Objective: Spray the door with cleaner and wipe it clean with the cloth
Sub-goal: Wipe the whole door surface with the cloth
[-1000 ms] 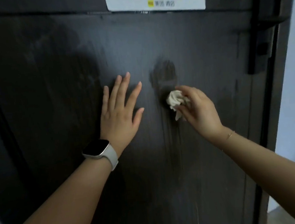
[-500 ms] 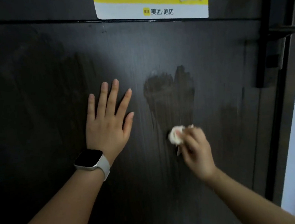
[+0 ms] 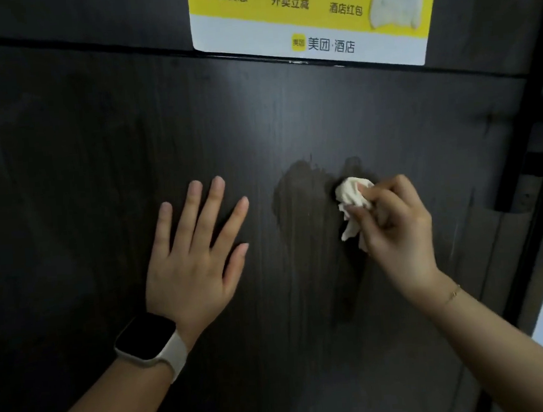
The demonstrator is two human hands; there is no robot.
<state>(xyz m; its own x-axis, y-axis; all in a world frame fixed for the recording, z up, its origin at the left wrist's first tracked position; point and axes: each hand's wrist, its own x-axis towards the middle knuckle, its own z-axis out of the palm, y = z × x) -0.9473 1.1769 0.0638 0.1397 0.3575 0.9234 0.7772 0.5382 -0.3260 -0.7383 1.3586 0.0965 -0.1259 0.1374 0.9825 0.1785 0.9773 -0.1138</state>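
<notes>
Right hand (image 3: 395, 228) grips crumpled white cloth (image 3: 352, 199), pressing it on dark wood-grain door (image 3: 97, 154) at wet patch (image 3: 304, 190). Left hand (image 3: 193, 264) flat, fingers spread, beside patch.

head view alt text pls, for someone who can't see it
A right hand presses a crumpled white cloth against a dark door beside a wet smear, while the left hand rests flat, fingers spread.
</notes>
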